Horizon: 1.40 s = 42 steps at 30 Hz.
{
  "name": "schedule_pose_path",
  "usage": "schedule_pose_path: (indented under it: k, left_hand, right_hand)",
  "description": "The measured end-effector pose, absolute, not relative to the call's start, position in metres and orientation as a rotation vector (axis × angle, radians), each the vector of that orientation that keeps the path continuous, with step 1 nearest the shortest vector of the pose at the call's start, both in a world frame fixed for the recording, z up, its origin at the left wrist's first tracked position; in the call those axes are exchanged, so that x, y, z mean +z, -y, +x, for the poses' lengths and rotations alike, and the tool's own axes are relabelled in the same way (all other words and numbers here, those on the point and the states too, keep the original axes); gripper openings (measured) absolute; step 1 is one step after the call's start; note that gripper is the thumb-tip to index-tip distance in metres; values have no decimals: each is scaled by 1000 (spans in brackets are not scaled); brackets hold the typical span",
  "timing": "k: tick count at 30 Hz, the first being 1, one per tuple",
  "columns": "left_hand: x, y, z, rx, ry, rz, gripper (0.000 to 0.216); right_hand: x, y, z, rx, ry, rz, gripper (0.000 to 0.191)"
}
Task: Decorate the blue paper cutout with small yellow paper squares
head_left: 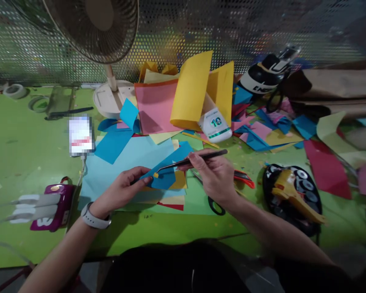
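Observation:
My left hand pinches the left end of a blue paper piece between thumb and fingers. My right hand is closed around dark tweezers, whose thin tip points left over the blue paper. At that tip sits a small yellow bit of paper; whether the tweezers grip it or only touch it I cannot tell. Under both hands lies a stack of coloured sheets, a light blue sheet on top. Scissors lie partly hidden below my right hand, and a red-and-black cutter is beside it.
A fan, pink paper, curled yellow paper and a white bottle stand at the back. Left are a phone and a purple power adapter. At right, a hot glue gun rests on a black base.

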<state>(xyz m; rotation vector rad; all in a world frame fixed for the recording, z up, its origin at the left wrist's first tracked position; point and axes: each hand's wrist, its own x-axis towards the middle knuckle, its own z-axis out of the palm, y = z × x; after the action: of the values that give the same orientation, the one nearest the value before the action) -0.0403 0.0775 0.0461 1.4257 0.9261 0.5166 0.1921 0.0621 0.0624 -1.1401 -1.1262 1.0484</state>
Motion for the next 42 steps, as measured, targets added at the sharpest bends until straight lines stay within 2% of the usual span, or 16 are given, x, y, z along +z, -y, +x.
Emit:
schedule_pose_path:
  k: [9, 19, 29, 32, 36, 42]
  left_hand:
    - [44, -78, -42, 509, -939, 1406, 29]
    - [48, -78, -41, 505, -949, 1403, 28]
    - [46, -77, -41, 516, -924, 1281, 28]
    - [46, -78, -41, 520, -919, 1250, 25]
    - [47, -78, -41, 544, -919, 1233, 24]
    - [48, -76, -39, 606, -915, 1157, 25]
  right_hand:
    - [65, -66, 198, 974, 1163, -1154, 22]
    - [64, -65, 193, 1053, 1142, -1203, 27]
    - [63, -60, 197, 987, 1163, -1109, 14]
    - [61, -58, 201, 934, 1144, -1115, 16]
    - [59, -58, 205, 1045, 1055, -1114, 22]
    - [53, -55, 199, 1196, 1043, -1029, 17]
